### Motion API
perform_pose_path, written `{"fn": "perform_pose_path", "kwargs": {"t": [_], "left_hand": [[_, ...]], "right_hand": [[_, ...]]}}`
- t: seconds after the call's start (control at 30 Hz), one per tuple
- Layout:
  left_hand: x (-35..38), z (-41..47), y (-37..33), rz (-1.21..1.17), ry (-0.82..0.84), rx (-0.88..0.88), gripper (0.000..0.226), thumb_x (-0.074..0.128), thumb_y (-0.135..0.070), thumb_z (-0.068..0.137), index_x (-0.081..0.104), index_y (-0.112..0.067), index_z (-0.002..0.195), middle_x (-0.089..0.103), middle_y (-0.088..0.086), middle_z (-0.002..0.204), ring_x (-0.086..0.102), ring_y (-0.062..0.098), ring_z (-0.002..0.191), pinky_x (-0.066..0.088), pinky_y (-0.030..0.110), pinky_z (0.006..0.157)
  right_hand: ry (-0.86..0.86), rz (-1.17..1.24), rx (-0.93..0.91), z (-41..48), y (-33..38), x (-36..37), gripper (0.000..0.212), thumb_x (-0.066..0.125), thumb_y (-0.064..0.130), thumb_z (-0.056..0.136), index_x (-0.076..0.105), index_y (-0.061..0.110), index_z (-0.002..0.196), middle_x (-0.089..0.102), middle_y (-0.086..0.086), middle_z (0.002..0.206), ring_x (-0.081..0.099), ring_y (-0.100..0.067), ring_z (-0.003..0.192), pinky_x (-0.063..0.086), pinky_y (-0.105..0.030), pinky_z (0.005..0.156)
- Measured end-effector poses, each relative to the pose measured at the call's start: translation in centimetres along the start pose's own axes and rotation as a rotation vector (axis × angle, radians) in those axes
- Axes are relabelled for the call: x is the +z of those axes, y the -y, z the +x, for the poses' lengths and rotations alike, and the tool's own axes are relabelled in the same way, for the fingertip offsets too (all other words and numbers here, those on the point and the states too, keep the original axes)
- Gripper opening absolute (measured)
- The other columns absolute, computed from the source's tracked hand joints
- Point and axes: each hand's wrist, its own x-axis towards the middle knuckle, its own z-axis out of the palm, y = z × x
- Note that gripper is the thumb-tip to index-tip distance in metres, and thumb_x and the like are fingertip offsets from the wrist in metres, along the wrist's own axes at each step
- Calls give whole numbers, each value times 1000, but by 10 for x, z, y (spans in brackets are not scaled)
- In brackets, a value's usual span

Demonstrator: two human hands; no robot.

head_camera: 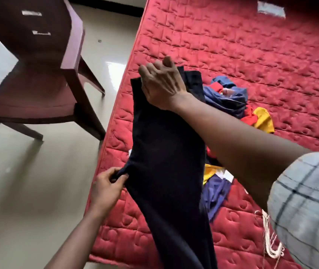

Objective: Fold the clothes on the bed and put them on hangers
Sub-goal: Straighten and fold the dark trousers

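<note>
Holding the dark trousers (166,162) up over the edge of the bed (251,55), I had my right hand (162,84) curled over their far end and my left hand (109,187) pinching the side edge lower down. Their length ran from the right hand back toward me, so the nearer left hand seemed better placed to start the fold. Other clothes (230,100) lay heaped on the bed just beyond.

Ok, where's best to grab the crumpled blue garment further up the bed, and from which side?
Probably pinch the blue garment at its raised, bunched top, coming from above: it lies crumpled on the mattress, no flat edge showing, and red and yellow cloth crowds its right.
</note>
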Motion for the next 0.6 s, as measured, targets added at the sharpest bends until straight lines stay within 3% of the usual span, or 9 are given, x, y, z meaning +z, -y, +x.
{"fn": "perform_pose_path", "kwargs": {"t": [0.1, 0.17, 0.27, 0.33, 0.4, 0.47, 0.53, 0.6], "left_hand": [[-1, 79, 65, -109, -90, -152, 35, 69, -61, 68, 77, -42, 96, 78, -4, 83, 72, 25, 80, 61, 57, 84], [-1, 115, 92, -114, -112, -218, 35, 67, -64, 62, 76, -49, 92, 78, -4, 84, 74, 27, 85, 61, 57, 86], [3, 145, 110, -84, -93, -267, 29, 69, -58, 64, 76, -40, 85, 79, 0, 88, 74, 32, 94, 58, 48, 86], [7, 153, 118, -74, -103, -285, 26, 69, -54, 65, 75, -38, 84, 79, -1, 89, 74, 31, 96, 57, 46, 88], [9, 156, 121, -74, -106, -289, 36, 68, -61, 62, 76, -38, 89, 78, -2, 89, 74, 29, 94, 58, 47, 90], [13, 155, 129, -97, -96, -276, 43, 65, -67, 61, 75, -42, 94, 78, -3, 90, 71, 24, 88, 57, 46, 91], [16, 152, 129, -134, -109, -262, 40, 65, -68, 63, 73, -47, 96, 77, -3, 91, 69, 21, 87, 56, 46, 93], [15, 151, 128, -167, -114, -244, 36, 66, -67, 65, 73, -46, 94, 77, -3, 90, 68, 20, 86, 55, 44, 92]], "right_hand": [[143, 20, -34, 40, 22, 96, 26, 42, 25, 97, 62, 13, 108, 64, -11, 102, 59, -34, 103, 27, -48, 97], [264, 30, -6, 50, 33, 142, 32, 40, 23, 100, 57, 14, 126, 59, -13, 122, 50, -34, 125, 20, -51, 112], [358, 46, 131, 36, 45, 194, 48, 47, 28, 94, 47, 23, 142, 49, -8, 141, 37, -33, 142, 8, -53, 121], [281, 129, 401, 7, 51, 208, 59, 51, 40, 92, 42, 27, 149, 46, -5, 149, 35, -31, 145, 12, -53, 120], [255, 219, 824, -34, 54, 212, 68, 53, 49, 93, 36, 23, 153, 42, -10, 151, 35, -34, 143, 22, -54, 117], [375, 398, 1209, -80, 47, 223, 75, 55, 57, 91, 35, 15, 151, 43, -18, 150, 42, -39, 139, 33, -51, 112], [553, 782, 1415, -109, 41, 235, 94, 62, 70, 76, 45, 8, 145, 53, -19, 146, 54, -37, 132, 43, -45, 111], [556, 998, 1480, -118, 36, 246, 97, 67, 70, 55, 62, 9, 131, 68, -13, 130, 65, -31, 118, 52, -44, 104]]}}
